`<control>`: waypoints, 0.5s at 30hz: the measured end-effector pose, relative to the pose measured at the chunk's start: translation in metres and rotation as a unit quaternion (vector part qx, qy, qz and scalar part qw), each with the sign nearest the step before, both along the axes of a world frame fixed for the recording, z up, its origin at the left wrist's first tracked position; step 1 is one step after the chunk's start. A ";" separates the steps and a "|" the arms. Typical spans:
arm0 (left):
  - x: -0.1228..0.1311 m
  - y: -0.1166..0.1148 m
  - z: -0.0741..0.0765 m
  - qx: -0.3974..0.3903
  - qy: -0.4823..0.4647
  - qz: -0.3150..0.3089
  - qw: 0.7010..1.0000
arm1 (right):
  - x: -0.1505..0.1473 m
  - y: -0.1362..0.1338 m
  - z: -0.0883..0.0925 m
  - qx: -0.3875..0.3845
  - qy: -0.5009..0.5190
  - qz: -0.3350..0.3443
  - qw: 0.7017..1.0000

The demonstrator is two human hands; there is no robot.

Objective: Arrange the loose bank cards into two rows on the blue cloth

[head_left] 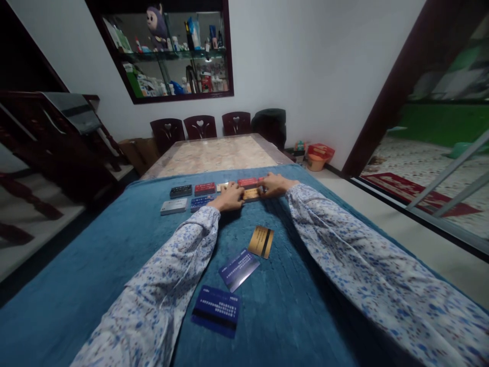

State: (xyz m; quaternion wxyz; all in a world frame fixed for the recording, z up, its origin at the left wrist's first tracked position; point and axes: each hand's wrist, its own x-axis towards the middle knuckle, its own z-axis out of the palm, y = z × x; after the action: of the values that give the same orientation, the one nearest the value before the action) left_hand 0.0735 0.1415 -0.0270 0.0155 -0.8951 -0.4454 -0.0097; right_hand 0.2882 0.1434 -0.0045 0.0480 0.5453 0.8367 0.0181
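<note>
A small stack of gold cards (251, 193) lies on the blue cloth, with my two hands at its ends. The curled fingers of my left hand (230, 198) press on its left end. My right hand (275, 185) grips the right end between bent fingers. Just behind sits a red card stack (247, 181), partly covered by my fingers. Left of my hands are a black stack (181, 191), a dark red stack (205, 189), a silver stack (173, 206) and a blue stack (201, 203). A cream stack (221, 187) is half hidden behind my left hand.
Nearer me lie a loose gold card (261, 241), a purple-blue card (239, 269) and a dark blue card (216, 311). The blue cloth (126, 265) covers the near part of the table (217, 153). Several chairs (199, 127) stand at the far end.
</note>
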 end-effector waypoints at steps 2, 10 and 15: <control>-0.003 -0.002 0.000 0.012 -0.002 0.001 1.000 | 0.002 -0.002 0.002 0.002 0.007 0.005 1.000; -0.021 -0.016 -0.002 0.038 -0.041 -0.011 0.998 | 0.001 -0.018 0.009 0.043 0.017 0.025 0.999; -0.032 -0.034 -0.002 0.045 -0.064 -0.022 0.997 | -0.003 -0.035 0.010 0.072 0.038 0.055 0.995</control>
State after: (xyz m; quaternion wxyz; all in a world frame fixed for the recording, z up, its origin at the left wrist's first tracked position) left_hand 0.0413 0.1074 -0.0286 0.0266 -0.9006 -0.4250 -0.0874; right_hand 0.2857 0.1084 0.0053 -0.0246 0.5012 0.8629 0.0600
